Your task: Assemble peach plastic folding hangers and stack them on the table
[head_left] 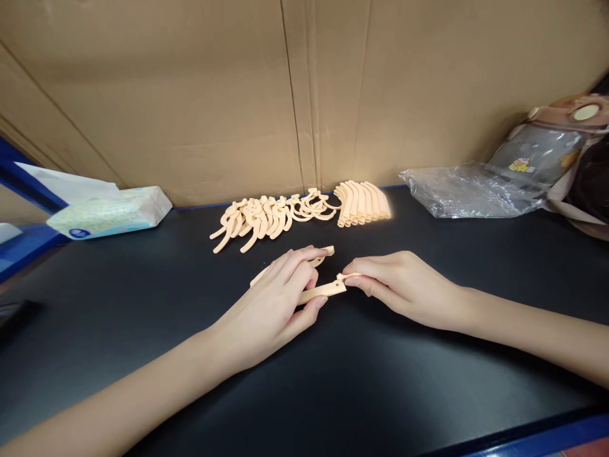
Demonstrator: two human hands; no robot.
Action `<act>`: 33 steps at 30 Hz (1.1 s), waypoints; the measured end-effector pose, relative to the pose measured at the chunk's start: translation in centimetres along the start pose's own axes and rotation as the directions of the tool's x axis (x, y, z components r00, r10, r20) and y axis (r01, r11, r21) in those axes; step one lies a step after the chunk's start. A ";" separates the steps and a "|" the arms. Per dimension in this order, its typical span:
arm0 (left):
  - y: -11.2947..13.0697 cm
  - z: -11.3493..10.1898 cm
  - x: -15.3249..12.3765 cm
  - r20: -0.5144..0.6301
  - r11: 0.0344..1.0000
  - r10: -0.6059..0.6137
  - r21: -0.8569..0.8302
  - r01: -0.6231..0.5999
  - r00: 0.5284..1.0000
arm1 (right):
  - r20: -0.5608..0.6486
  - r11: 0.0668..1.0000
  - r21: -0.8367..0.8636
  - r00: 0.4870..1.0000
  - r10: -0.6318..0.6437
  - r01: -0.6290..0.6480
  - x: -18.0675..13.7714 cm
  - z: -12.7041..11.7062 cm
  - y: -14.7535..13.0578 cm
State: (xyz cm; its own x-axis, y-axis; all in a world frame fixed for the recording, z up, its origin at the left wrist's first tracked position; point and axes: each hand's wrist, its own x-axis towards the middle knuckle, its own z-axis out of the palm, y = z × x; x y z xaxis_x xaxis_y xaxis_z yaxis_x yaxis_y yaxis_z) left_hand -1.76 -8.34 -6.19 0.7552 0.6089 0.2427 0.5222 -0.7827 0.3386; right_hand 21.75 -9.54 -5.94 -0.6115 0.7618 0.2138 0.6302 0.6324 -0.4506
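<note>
Left hand (280, 295) clamped on beige strip (328, 291) over black tabletop (380, 393), right hand (409, 287) pinching small beige piece (352, 275) right at strip's end. Second strip (330, 251) under left hand too. Further back: messy pile of curved bits (258, 212), neat stack (364, 202), cardboard (190, 95).

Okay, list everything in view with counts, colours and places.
Cardboard: one backdrop, brown, behind tabletop
Tabletop: one, black, centre
Tissue pack: one, pale yellow-green and white, rear left
Curved-piece heap: uncounted pieces, cream, rear centre
Curved-tube stack: uncounted tubes, cream, right of heap
Plastic bag: one, clear, rear right
Bottle: one, clear with brown lid, far right
Dark item: one, unidentifiable, right edge
Long piece: one, cream, centre
Small piece: one, cream, at long piece's right end
Left grip: one, bare, around long piece
Right grip: one, bare, pinching small piece
</note>
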 end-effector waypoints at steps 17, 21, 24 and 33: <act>0.1 0.3 0.2 -0.027 0.992 0.070 0.111 -0.066 0.997 | 0.039 0.957 0.281 0.998 0.058 -0.067 0.1 0.0 -0.5; 0.2 0.3 0.2 -0.049 0.987 0.108 0.121 -0.102 0.993 | 0.033 0.941 0.332 0.998 0.059 -0.066 -0.1 0.1 -0.6; 0.2 0.3 0.2 -0.061 0.988 0.113 0.109 -0.106 0.992 | 0.032 0.938 0.343 0.998 0.050 -0.058 -0.2 0.1 -0.7; -0.2 0.5 0.0 -0.052 0.985 0.123 0.126 -0.116 0.991 | 0.004 0.966 0.255 1.000 0.029 -0.029 0.0 0.0 -0.8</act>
State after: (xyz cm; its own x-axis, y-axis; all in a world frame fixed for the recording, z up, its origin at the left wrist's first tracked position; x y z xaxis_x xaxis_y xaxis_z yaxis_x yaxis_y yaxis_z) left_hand -1.65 -8.26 -6.74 0.7922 0.5138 0.3293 0.4770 -0.8579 0.1911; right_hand 21.25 -10.05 -5.54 -0.5949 0.7792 0.1974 0.5045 0.5531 -0.6630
